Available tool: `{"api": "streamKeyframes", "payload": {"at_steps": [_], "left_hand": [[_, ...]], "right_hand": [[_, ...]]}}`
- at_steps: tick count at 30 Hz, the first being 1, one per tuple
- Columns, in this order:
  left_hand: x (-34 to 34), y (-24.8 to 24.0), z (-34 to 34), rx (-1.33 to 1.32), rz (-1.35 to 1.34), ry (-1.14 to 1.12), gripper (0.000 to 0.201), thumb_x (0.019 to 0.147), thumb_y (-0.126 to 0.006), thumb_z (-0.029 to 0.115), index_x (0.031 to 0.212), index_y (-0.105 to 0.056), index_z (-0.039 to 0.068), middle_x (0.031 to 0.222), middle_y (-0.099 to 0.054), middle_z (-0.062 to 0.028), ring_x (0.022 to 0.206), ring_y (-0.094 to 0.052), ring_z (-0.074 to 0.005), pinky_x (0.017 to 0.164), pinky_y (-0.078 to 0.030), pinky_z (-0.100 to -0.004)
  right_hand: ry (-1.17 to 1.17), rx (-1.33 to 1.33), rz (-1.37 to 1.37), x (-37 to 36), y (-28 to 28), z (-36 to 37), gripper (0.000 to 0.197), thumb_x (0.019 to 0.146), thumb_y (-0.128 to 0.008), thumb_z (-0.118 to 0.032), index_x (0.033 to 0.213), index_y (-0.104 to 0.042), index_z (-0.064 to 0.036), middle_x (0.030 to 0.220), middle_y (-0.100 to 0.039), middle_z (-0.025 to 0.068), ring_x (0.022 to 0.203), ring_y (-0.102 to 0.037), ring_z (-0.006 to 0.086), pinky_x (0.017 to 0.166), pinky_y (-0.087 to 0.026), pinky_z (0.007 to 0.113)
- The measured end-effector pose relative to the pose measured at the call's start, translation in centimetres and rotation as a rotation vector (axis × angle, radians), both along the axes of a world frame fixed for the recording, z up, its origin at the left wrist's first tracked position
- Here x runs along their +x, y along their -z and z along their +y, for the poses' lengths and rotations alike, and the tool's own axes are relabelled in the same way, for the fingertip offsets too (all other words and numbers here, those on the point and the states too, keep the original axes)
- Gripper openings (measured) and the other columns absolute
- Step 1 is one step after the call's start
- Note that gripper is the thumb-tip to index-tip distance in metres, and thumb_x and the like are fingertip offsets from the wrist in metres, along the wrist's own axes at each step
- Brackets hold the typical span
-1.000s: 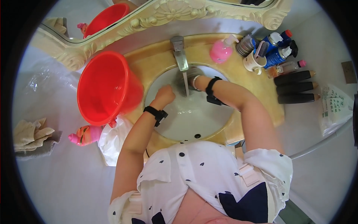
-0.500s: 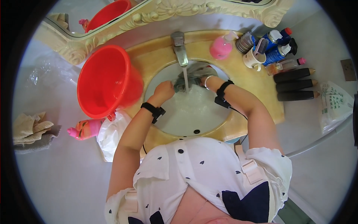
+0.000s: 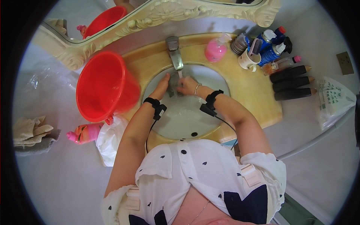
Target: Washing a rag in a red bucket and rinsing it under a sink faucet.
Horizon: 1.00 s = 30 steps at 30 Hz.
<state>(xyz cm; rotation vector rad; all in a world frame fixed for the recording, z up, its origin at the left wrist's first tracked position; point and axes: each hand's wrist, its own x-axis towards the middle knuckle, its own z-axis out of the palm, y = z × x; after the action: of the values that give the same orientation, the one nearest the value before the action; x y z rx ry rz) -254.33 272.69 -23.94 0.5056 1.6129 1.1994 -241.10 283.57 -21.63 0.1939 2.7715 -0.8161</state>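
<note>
Water runs from the metal tap into the oval white sink. Between my hands, right under the stream, is a bunched wet grey cloth, only partly visible. My left hand grips it from the left side, thumb upward, its other fingers mostly hidden. On the other side, my right hand has its fingers curled in at the cloth beside the falling water. Each wrist wears a black strap with a small device, and a bracelet circles the right one.
A red bucket stands left of the sink, near a pink bottle and white plastic bag. On the yellow counter are a pink soap pump, a cup, several blue cans and dark bottles.
Both hands have come together under the tap; the right moved left. The cloth, spread wider toward the right before, is now gathered between them. The whole view has shifted slightly.
</note>
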Motion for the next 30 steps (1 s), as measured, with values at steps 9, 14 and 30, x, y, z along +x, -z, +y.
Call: {"api": "streamKeyframes", "payload": {"at_steps": [9,14,30], "left_hand": [[-2.9,3.1,1.3,0.078,0.114,-0.039,0.037,0.082,-0.055,0.031,0.104,-0.054,0.001,0.092,-0.059,-0.0087,0.088,-0.056,-0.0196,0.078,-0.044,-0.0322],[1.9,2.9,4.9,0.069,0.388,0.337,0.035,0.070,-0.066,0.012,0.101,-0.055,0.001,0.087,-0.060,-0.0102,0.084,-0.058,-0.0205,0.078,-0.044,-0.0292],[-2.3,5.2,1.8,-0.180,0.518,0.768,0.030,0.071,-0.067,0.020,0.090,-0.057,-0.002,0.085,-0.059,-0.0084,0.069,-0.058,-0.0143,0.058,-0.046,-0.0265]], "right_hand": [[0.969,-0.965,0.025,-2.8,-1.7,2.3,0.032,0.074,-0.065,-0.027,0.092,-0.061,0.0004,0.093,-0.060,0.0084,0.080,-0.058,0.0177,0.068,-0.047,0.029],[0.379,-0.801,-0.063,1.3,-2.3,5.9,0.021,0.064,-0.063,-0.016,0.079,-0.064,-0.0023,0.071,-0.062,0.0022,0.066,-0.057,0.0139,0.061,-0.045,0.028],[0.159,-0.542,-0.327,0.9,9.2,-3.1,0.040,0.072,-0.058,-0.031,0.091,-0.059,0.0043,0.086,-0.061,0.0178,0.082,-0.058,0.0258,0.067,-0.046,0.037]]}}
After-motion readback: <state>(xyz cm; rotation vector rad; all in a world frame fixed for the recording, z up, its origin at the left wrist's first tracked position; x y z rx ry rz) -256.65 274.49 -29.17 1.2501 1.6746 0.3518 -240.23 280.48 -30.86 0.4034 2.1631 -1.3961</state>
